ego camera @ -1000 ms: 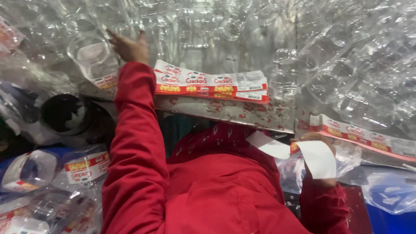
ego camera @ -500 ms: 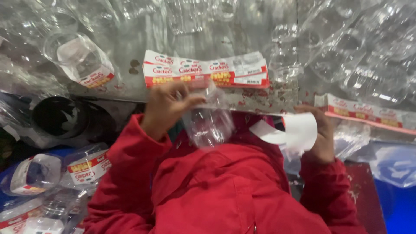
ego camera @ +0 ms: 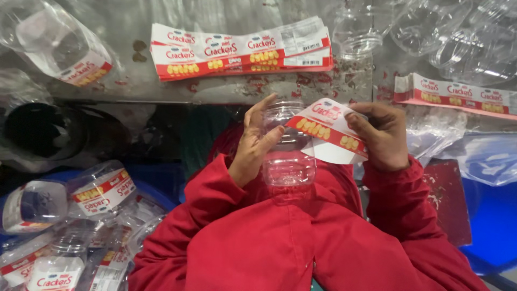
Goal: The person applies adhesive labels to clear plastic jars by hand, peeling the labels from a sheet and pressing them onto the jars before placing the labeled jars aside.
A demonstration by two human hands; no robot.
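Observation:
My left hand (ego camera: 254,144) grips a clear plastic jar (ego camera: 288,161) held over my lap, in front of my red sleeves. My right hand (ego camera: 383,136) holds a red and white label strip (ego camera: 329,129) with yellow cracker pictures, one end lying against the jar's upper side. A stack of the same label strips (ego camera: 242,49) lies on the worn grey table (ego camera: 215,86) just beyond my hands.
Several empty clear jars (ego camera: 463,37) crowd the table's far right. One labelled jar (ego camera: 59,46) lies at the far left. More labelled jars (ego camera: 97,191) fill a blue bin at lower left. Another label stack (ego camera: 458,96) sits on the right. A dark round opening (ego camera: 37,129) is at left.
My left hand reached to the far left, came back with a clear jar and lowered it to my lap. My right hand brought the label strip across onto the jar.

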